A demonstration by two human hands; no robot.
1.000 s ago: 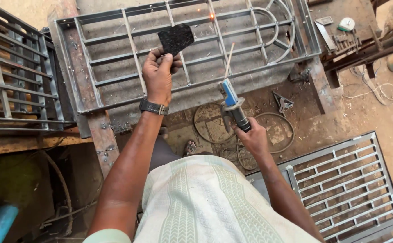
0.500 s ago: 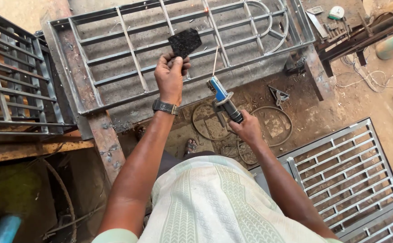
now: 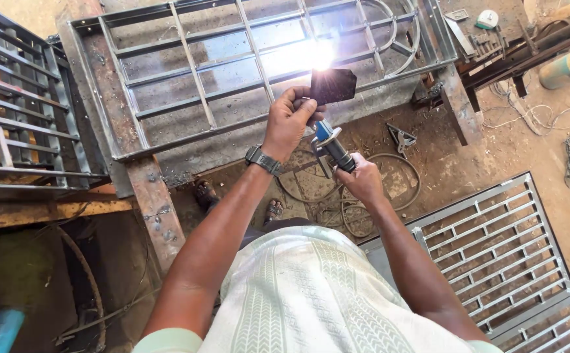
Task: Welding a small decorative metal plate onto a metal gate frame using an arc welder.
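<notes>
Head view looks straight down over my pale patterned shirt (image 3: 304,294) at both arms stretched forward. My left hand (image 3: 289,121), with a dark wristwatch (image 3: 262,159) on the wrist, is clenched around the handle of a small dark rectangular welding shield (image 3: 332,85), held up just above the fingers. My right hand (image 3: 365,180) grips the blue and black electrode holder (image 3: 331,144), which points up and away toward the bright white welding arc (image 3: 319,55). The arc glares on a bar of the grey steel window grille frame (image 3: 193,78) lying flat on the rusty metal worktop (image 3: 157,209), and the shield sits just below the glare. The two hands are close together, the left slightly above the right. Dark cable loops (image 3: 389,196) lie on the dirt floor (image 3: 526,144) beneath the hands. A second grey grille panel (image 3: 513,261) lies on the floor to the right, and another grille (image 3: 10,124) rests at the left edge.
</notes>
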